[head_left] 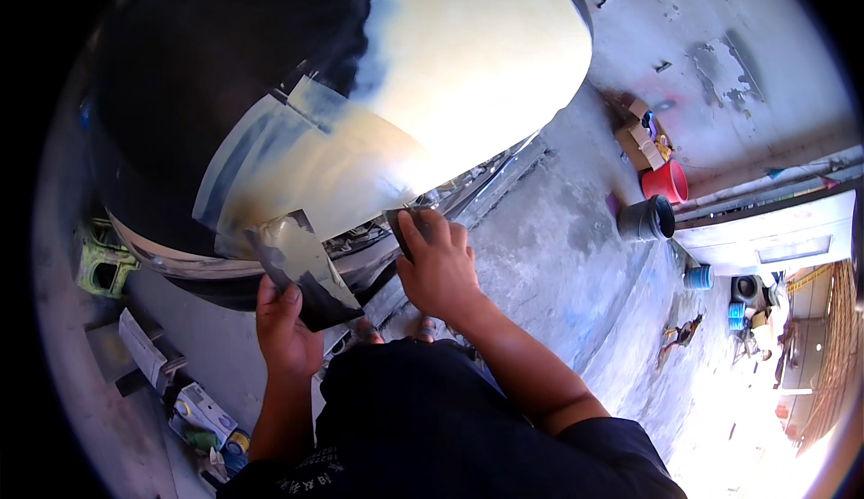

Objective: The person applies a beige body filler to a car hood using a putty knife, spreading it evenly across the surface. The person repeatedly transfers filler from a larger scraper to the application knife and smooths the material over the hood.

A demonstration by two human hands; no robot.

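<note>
Leftward, the left hand [281, 323] pinches a dark, flat board [301, 269] smeared with pale filler, tilted up so the paste stays handy. Further right, the right hand [438, 265] grips a small dark spreader [402, 226] against the lower edge of the curved, filler-coated car panel [360, 152].

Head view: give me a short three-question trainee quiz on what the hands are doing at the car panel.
1. True or false: the left hand holds a dark sheet smeared with pale filler.
2. What does the right hand press against?
A. the red bucket
B. the lower edge of the car panel
C. the black bucket
3. Fill in: the pale filler patch lies on the ___ body panel.

Key: 1 true; 2 B; 3 black.
</note>
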